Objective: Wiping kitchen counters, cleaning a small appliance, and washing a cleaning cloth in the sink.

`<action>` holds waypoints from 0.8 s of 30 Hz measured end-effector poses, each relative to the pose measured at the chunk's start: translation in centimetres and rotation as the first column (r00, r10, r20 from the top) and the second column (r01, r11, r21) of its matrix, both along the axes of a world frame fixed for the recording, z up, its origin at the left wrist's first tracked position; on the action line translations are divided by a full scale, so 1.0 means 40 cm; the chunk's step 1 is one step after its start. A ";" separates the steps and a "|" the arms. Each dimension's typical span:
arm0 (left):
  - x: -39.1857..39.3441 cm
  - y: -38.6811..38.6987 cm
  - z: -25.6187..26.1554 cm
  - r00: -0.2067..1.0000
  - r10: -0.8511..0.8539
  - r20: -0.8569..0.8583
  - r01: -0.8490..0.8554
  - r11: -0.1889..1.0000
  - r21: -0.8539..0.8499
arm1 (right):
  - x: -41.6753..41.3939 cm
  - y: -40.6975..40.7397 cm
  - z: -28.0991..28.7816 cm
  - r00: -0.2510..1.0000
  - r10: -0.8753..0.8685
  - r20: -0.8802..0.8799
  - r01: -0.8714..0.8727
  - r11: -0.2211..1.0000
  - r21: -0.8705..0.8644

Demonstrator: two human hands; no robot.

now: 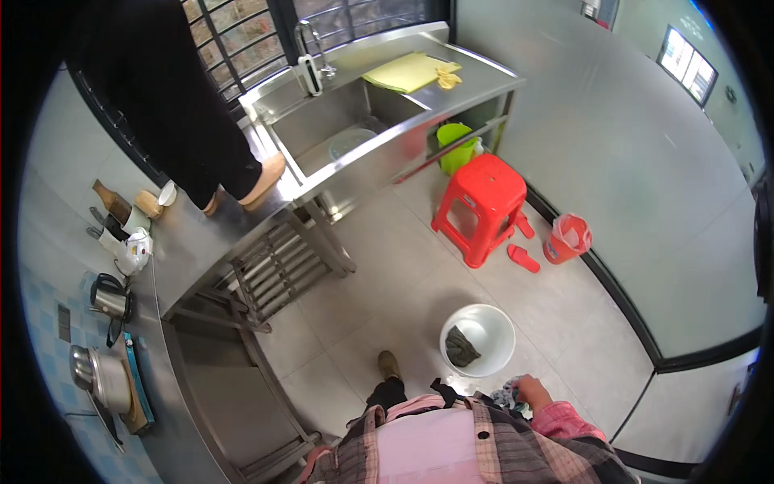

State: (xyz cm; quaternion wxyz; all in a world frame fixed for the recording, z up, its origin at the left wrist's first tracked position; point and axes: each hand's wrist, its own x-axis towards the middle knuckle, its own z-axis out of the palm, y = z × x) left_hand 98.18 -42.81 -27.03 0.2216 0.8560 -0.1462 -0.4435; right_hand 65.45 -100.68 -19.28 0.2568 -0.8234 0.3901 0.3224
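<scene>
Low at the picture's bottom, my right hand (533, 392) is closed around a bunched grey cloth (505, 396), with a pink sleeve behind it. Just ahead of that hand, on the tiled floor, stands a round white basin (493, 342). A crumpled dark cloth (461, 348) lies inside against the basin's left side. My left hand is out of view. One of my shoes (389, 365) shows on the floor to the left of the basin.
Another person's bare foot (266, 178) rests on the steel counter (199, 242) beside the sink (351, 136). A red plastic stool (488, 181), red slippers (523, 259) and a red bin (567, 239) stand near the glass partition (604, 133). An electric kettle (112, 297) and a pot (109, 381) line the left counter.
</scene>
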 end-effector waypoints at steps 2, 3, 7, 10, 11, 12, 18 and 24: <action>0.147 -0.030 -0.004 0.999 0.021 0.044 -0.017 0.996 -0.087 | 0.053 0.006 0.005 1.000 0.000 0.007 0.000 1.000 -0.016; 0.209 -0.057 0.008 0.996 0.053 0.078 -0.050 0.998 -0.038 | 0.074 0.011 0.012 1.000 -0.013 0.001 0.013 0.999 -0.038; 0.492 -0.265 0.146 0.938 -0.073 0.339 0.056 0.997 0.058 | 0.133 0.033 0.032 0.971 -0.239 -0.010 0.238 0.970 -0.047; 0.635 -0.420 0.247 0.905 -0.097 0.415 0.108 0.994 -0.002 | 0.098 0.047 -0.009 0.982 -0.183 -0.045 0.182 0.983 -0.030; 0.665 -0.466 0.263 0.907 -0.054 0.418 0.092 0.993 -0.072 | 0.103 0.045 -0.020 0.982 -0.177 -0.062 0.177 0.984 0.007; 0.685 -0.501 0.265 0.906 -0.064 0.417 0.103 0.992 -0.072 | 0.109 0.054 -0.010 0.982 -0.163 -0.098 0.163 0.987 -0.007; 0.739 -0.687 0.257 0.907 -0.243 0.344 0.283 0.956 -0.071 | 0.183 0.000 0.013 0.976 -0.212 -0.052 0.213 0.977 0.014; 0.800 -0.877 0.296 0.904 -0.242 0.353 0.290 0.953 -0.089 | 0.346 -0.240 -0.004 0.974 -0.225 -0.028 0.225 0.974 -0.018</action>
